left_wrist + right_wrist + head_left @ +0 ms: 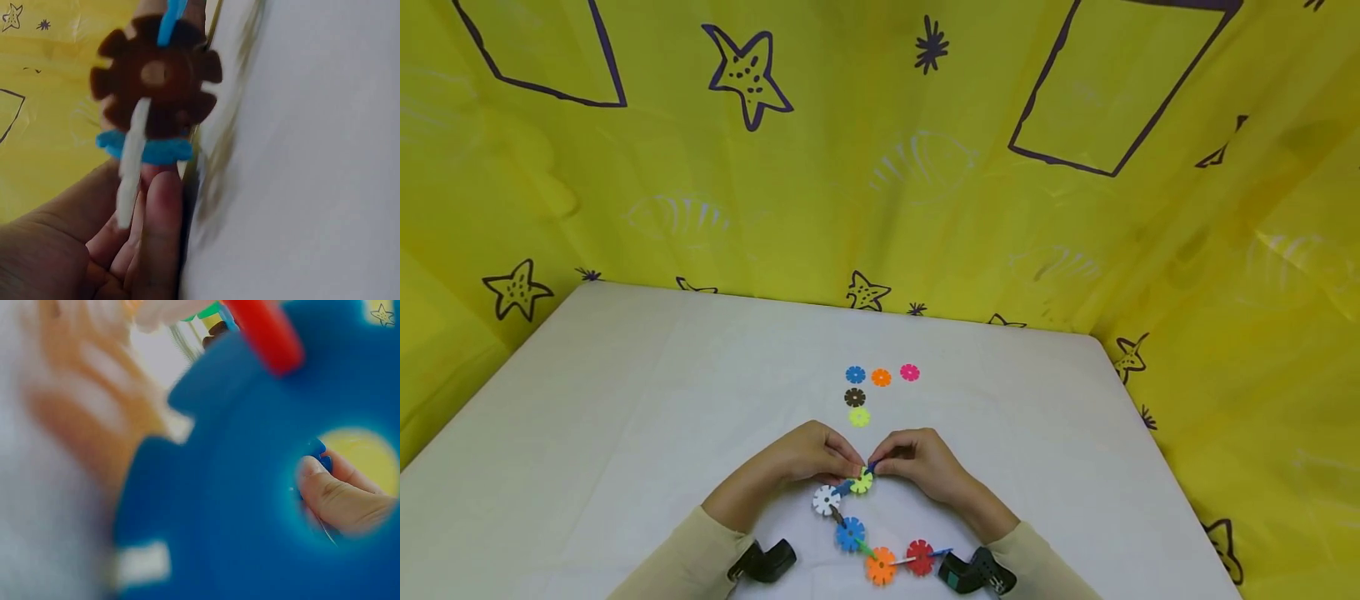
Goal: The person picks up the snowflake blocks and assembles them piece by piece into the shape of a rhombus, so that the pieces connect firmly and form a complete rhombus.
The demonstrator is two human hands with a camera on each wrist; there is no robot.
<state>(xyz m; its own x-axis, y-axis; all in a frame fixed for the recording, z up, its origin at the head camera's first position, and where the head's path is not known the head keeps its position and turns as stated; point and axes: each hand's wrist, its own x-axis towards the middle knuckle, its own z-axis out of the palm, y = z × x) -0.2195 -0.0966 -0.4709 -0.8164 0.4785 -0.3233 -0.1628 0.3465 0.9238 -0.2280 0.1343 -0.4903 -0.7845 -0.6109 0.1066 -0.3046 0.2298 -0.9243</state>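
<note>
The left hand (815, 450) is pinching the yellow-green disc (863, 481), the right hand (922, 461) the dark-blue disc (325, 464) beside it, slots ideally meeting squarely, the chain (850, 535) curving bodyward of both hands

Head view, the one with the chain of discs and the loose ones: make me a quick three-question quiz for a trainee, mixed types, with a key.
1. How many loose discs lie beyond the chain of discs?
2. True or false: the right hand lies flat and holds nothing.
3. Fill in: the loose disc nearest the left hand is ____.

Key:
1. Five.
2. False; it pinches a dark blue disc.
3. Yellow-green.
</note>
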